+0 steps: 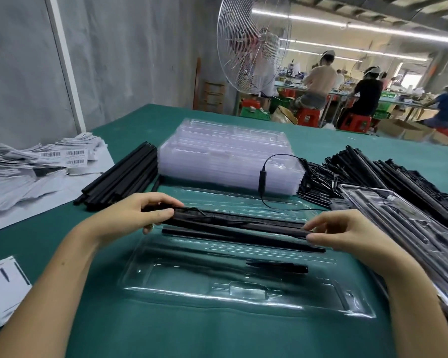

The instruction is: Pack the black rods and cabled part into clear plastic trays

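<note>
Head view shows my left grip point(140, 215) and right grip point(347, 231) each pinching one end of the long black cabled rod point(233, 223), its long axis running straight between them, just above the open clear plastic tray point(192, 280) lying beneath both on the green bench point(166, 332).

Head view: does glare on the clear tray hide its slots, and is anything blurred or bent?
In the head view, glare streaks the near rim of the clear tray, yet its slots read through; the left hand, right hand and black rods are sharp; the far workers look soft; the wide lens leans the white post.
</note>
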Demonstrator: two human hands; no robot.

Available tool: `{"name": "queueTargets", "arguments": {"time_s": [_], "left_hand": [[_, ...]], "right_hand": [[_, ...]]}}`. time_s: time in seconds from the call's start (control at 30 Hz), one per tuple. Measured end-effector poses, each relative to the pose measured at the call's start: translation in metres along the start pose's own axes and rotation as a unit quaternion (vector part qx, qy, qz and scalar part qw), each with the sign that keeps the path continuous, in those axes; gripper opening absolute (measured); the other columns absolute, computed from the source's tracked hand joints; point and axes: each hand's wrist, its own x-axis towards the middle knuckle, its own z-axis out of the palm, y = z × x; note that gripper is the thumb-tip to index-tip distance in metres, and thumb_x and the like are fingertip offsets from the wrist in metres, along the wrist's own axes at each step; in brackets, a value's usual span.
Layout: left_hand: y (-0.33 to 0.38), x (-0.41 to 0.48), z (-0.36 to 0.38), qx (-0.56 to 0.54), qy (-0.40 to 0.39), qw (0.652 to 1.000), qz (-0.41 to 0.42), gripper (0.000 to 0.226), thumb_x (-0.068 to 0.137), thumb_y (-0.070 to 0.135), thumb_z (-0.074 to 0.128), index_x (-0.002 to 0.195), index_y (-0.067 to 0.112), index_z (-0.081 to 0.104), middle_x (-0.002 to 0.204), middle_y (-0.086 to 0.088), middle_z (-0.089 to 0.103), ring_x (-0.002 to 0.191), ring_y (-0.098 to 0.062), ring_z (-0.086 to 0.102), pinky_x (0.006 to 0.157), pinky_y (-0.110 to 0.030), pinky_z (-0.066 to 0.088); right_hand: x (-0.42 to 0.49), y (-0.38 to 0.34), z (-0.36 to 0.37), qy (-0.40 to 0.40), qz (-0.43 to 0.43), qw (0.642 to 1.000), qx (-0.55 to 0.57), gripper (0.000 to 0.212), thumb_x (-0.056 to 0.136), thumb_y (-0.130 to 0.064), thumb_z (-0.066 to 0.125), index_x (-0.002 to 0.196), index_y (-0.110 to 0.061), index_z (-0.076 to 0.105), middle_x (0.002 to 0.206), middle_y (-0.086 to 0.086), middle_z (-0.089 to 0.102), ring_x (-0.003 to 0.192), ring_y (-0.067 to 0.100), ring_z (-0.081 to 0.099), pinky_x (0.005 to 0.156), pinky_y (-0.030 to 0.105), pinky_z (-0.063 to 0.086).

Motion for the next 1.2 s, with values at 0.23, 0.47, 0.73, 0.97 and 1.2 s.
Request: {"name": "queueTargets", "arguments": {"time_s": [0.23, 0.47, 0.73, 0.97, 1.2], "left_hand": [[-0.011, 0.008, 0.006, 0.082, -0.029, 0.995, -0.040, 0.028, 0.084, 0.024, 0.072, 0.101, 0.045, 0.067, 0.106, 0.016, 0.067, 0.094, -0.006, 0.062, 0.084, -0.027, 0.049], [-0.009, 0.008, 0.010, 0.138, -0.035, 0.989, -0.044, 0.032, 0.085, 0.026, 0.069, 0.103, 0.052, 0.063, 0.114, 0.024, 0.061, 0.109, 0.005, 0.054, 0.101, -0.025, 0.038], [-0.005, 0.012, 0.021, 0.361, -0.025, 0.932, -0.004, 0.034, 0.085, 0.046, 0.063, 0.116, 0.056, 0.053, 0.110, 0.027, 0.043, 0.108, -0.003, 0.035, 0.099, -0.022, 0.031], [-0.005, 0.017, 0.025, 0.321, -0.039, 0.946, 0.040, 0.036, 0.083, 0.034, 0.070, 0.103, 0.058, 0.055, 0.102, 0.024, 0.050, 0.098, 0.008, 0.044, 0.087, -0.017, 0.035], [-0.007, 0.018, 0.025, 0.310, -0.046, 0.949, 0.039, 0.037, 0.082, 0.031, 0.072, 0.089, 0.063, 0.055, 0.095, 0.021, 0.058, 0.091, 0.011, 0.049, 0.074, -0.003, 0.032]], "right_hand": [[0.008, 0.017, 0.009, -0.094, 0.091, 0.990, -0.045, 0.039, 0.077, -0.019, 0.076, 0.102, -0.048, 0.066, 0.088, -0.002, 0.063, 0.049, 0.003, 0.049, 0.051, 0.019, 0.043], [0.012, 0.024, 0.015, -0.098, 0.112, 0.985, -0.084, 0.021, 0.073, -0.016, 0.079, 0.087, -0.023, 0.065, 0.094, 0.002, 0.062, 0.054, 0.006, 0.057, 0.051, 0.023, 0.049], [0.011, 0.026, 0.009, -0.085, 0.132, 0.980, -0.124, 0.035, 0.068, -0.014, 0.082, 0.092, -0.026, 0.060, 0.061, 0.000, 0.060, 0.051, 0.014, 0.058, 0.055, 0.030, 0.053], [0.012, 0.023, 0.013, -0.071, 0.135, 0.972, -0.179, 0.021, 0.071, -0.023, 0.081, 0.085, -0.024, 0.065, 0.062, -0.005, 0.058, 0.047, 0.001, 0.053, 0.049, 0.016, 0.043], [0.015, 0.020, 0.015, -0.042, 0.111, 0.963, -0.242, 0.013, 0.073, -0.037, 0.077, 0.080, -0.030, 0.068, 0.069, -0.005, 0.054, 0.058, 0.006, 0.048, 0.056, 0.021, 0.038]]}}
